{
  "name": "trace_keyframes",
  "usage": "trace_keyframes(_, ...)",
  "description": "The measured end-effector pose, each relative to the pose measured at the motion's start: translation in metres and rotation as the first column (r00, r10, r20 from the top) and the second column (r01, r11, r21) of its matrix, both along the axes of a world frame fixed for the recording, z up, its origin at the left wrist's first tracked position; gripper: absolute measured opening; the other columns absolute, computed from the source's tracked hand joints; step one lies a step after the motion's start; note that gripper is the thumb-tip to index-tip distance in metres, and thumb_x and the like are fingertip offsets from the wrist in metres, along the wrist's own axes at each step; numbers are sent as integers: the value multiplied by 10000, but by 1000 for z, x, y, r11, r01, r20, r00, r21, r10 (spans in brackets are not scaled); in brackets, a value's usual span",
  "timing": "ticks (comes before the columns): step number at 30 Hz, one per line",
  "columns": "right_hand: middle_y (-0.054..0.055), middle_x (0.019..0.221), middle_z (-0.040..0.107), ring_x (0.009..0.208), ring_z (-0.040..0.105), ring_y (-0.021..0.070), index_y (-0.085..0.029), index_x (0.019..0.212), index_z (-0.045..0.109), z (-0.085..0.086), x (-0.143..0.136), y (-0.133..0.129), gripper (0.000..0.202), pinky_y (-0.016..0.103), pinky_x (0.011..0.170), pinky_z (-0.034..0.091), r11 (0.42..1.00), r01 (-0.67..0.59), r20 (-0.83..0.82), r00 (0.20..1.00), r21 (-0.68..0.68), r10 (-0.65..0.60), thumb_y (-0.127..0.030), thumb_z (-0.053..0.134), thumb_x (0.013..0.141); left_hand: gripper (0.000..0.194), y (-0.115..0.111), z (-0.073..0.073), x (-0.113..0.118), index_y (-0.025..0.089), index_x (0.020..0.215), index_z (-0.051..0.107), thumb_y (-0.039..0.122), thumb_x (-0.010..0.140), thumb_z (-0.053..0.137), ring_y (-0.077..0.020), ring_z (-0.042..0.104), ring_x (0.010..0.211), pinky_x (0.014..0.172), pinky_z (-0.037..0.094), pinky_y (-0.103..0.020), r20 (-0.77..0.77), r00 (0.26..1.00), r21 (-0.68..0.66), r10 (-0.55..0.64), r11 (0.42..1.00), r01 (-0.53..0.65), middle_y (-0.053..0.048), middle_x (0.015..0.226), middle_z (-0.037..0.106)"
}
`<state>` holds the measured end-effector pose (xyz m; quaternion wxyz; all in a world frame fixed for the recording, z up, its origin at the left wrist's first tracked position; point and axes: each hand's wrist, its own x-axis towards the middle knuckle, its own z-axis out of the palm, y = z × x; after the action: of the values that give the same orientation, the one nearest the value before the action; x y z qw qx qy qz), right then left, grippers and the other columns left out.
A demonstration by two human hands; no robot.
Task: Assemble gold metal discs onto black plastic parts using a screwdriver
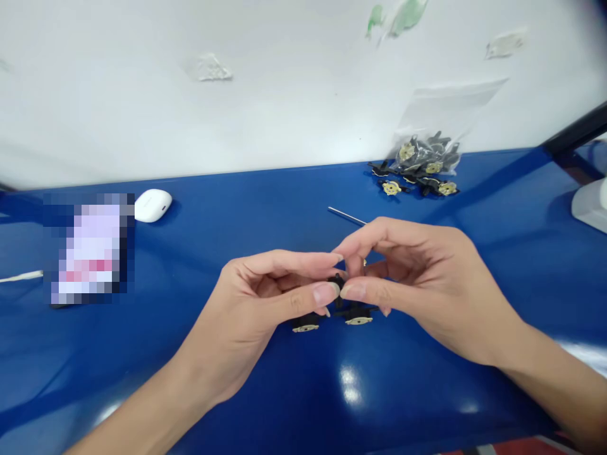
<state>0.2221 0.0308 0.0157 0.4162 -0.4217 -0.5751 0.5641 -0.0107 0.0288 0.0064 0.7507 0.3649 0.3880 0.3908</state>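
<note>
Between the fingertips of both hands is a small black part, mostly covered by the fingers. My left hand pinches it from the left, thumb and fingers closed. From the right, my right hand pinches the same part, its thumb tip almost meeting the left thumb. Just below the hands, a black part with a brass-coloured disc lies on the blue table, and a similar disc part lies to its left. A thin metal rod runs behind my right hand, its near end hidden.
A clear plastic bag of black and brass parts leans at the back right, with several loose parts before it. At the left are a blurred-out phone, a white case and a white cable. A white container stands far right.
</note>
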Motion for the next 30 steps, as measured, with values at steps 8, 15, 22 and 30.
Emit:
trace_keyframes(8,-3,994,848,817,726,181,-304,1263,846,-10,3,-7,306,371,699,615,833,-38,194,978,552,-83,-268,939,974,397,2,4,2,339,1288,912,123,957,953,-126,863,1011,894,669,-149,143,988,17,-54,998,52,32,1046,946)
trace_keyframes(15,34,973,835,785,756,178,-249,1218,835,5,2,-6,164,382,762,634,616,-171,375,901,769,-218,-229,839,1055,490,3,3,-1,315,1335,898,101,902,984,-106,816,817,793,657,-145,169,983,-57,-73,995,84,7,1003,935)
trace_keyframes(22,39,967,794,819,735,194,-233,1171,815,5,1,-4,125,393,758,628,647,-184,380,908,740,-176,-217,835,1049,607,6,5,-2,291,1341,887,-6,823,992,-142,829,799,743,704,-196,136,990,-48,-22,998,28,-22,1021,916)
trace_keyframes(30,58,1022,821,863,739,220,-257,1182,770,0,7,0,99,410,751,627,650,-224,424,890,726,-167,-210,759,1095,355,4,5,-1,327,1221,917,117,938,959,-141,854,957,870,682,-166,-29,999,103,-20,994,23,13,1055,916)
